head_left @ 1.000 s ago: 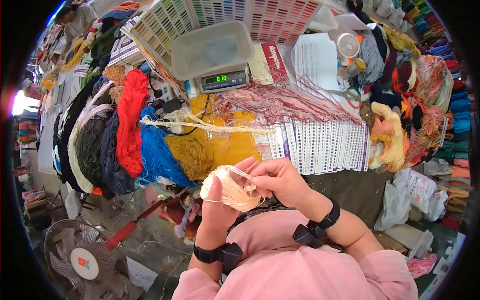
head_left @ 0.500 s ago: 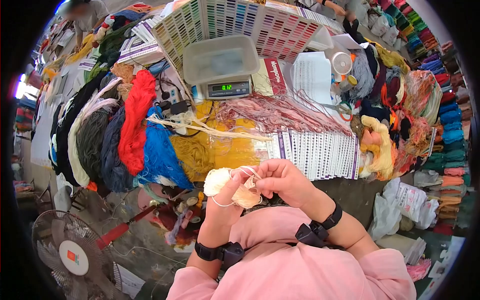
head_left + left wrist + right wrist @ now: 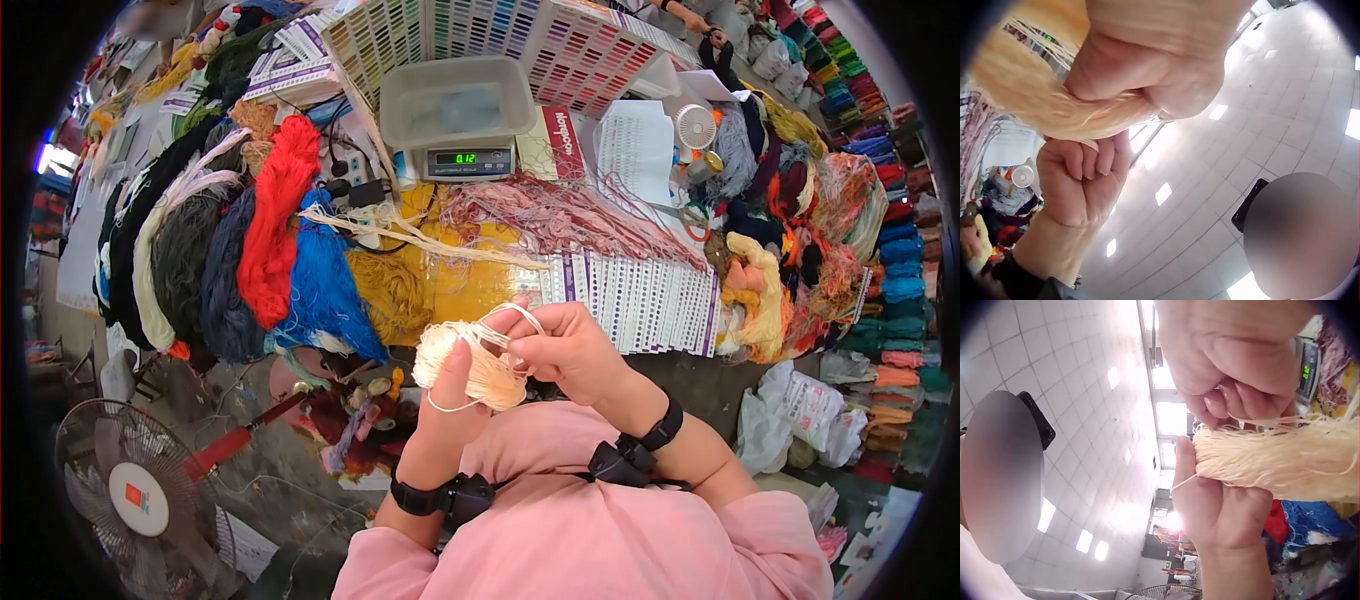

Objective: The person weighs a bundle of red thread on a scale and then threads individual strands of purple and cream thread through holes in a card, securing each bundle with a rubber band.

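A skein of cream yarn (image 3: 492, 376) is held up in front of the chest, just off the table's near edge. My left hand (image 3: 450, 405) grips it, with the thumb across the near side. Thumb and fingers of my right hand (image 3: 572, 352) pinch several strands at the skein's right end, where a loop stands up. In the right wrist view the yarn (image 3: 1272, 453) spreads out as a thick bundle between both hands. The left wrist view shows the right hand (image 3: 1079, 181) with curled fingers just under the bundle.
Ahead stands a digital scale (image 3: 470, 162) bearing a clear plastic tub (image 3: 458, 110). Pink yarn (image 3: 570, 222) and punched cards (image 3: 630, 300) lie across the table. Red (image 3: 280, 220) and blue (image 3: 325, 285) skeins hang at left, above a floor fan (image 3: 140, 500).
My right hand has lifted the strands into a loop above the skein, while the left keeps its grip. The head view has shifted slightly. The scale's reading went from 0.10 to 0.12.
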Motion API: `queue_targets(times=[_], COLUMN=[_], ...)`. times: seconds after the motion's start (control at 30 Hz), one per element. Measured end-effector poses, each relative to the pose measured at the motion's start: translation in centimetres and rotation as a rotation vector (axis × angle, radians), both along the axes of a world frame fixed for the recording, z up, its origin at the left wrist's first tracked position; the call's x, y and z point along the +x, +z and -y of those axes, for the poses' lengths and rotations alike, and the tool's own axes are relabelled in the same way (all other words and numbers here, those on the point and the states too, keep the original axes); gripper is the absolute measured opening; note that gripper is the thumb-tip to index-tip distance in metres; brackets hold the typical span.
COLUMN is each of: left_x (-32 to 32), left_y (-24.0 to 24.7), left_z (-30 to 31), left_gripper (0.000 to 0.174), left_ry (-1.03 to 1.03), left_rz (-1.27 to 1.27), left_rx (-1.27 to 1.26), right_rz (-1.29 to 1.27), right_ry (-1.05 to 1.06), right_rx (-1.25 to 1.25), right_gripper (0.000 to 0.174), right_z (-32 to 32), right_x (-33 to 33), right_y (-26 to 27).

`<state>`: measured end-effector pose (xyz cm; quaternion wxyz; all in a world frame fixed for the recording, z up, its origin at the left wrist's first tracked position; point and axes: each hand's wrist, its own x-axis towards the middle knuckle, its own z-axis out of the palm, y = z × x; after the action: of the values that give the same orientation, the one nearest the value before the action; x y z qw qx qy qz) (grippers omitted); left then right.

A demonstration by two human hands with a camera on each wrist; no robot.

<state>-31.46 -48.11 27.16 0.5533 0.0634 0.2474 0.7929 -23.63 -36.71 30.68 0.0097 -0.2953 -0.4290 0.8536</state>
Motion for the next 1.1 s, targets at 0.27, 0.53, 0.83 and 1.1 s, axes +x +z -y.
queue_targets(times=[0.27,0.53,0.83,1.1], left_x=[0.2,-0.3,-0.1,0.2], left_y=[0.3,-0.1,-0.9,-0.6], left_z=[-0.2,-0.3,-0.2,-0.2], left_gripper=[0.026,0.032,0.046,0.044], left_ry=[0.131,0.073,0.037,-0.007], left_rz=[0.001,0.077,0.097,-0.014], left_rx=[-0.176,-0.167,-0.122,-0.115], right_rz=[-0.03,-0.082,-0.09,0.015], right_ry=[-0.043,-0.051,-0.039,0.058], right_rx=[-0.103,-0.07,-0.196,0.085], right_gripper=[0.019,0.006,0.01,0.016], right_z=[-0.3,-0.6,-1.2,-0.4], right_x=[0.0,0.2,0.7,0.3], right_y=[-0.3,-0.5,-0.9,0.8])
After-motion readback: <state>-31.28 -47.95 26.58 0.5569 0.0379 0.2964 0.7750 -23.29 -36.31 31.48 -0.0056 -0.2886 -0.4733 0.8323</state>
